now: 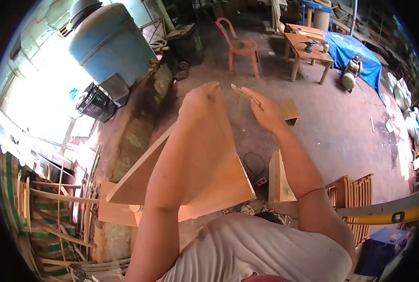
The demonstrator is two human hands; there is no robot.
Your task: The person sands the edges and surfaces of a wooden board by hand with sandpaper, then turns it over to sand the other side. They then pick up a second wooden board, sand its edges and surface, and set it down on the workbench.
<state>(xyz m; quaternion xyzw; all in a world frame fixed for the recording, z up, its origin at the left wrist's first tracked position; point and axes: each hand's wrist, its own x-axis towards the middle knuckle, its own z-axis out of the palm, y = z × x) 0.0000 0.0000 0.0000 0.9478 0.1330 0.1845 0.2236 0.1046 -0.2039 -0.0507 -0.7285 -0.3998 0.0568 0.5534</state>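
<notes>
My left hand point(199, 102) is closed at the upper corner of a wooden panel piece point(215, 152), which stands tilted in front of me. A second slanting board edge point(141, 164) runs down to the left of that arm. My right hand point(267, 112), a little to the right of the panel and apart from it, is closed around a thin, flat tool point(243, 92) with a pale tip. The tool's exact kind is too small to make out. Under the panel lies another flat board point(108, 214), partly covered.
Beyond my right hand sits a small wooden box point(290, 112). A wooden frame piece point(279, 176) stands near my right forearm, with a cable point(254, 164) beside it. Farther off are a red plastic chair point(240, 47), a wooden table point(308, 49) and a compressor point(352, 74).
</notes>
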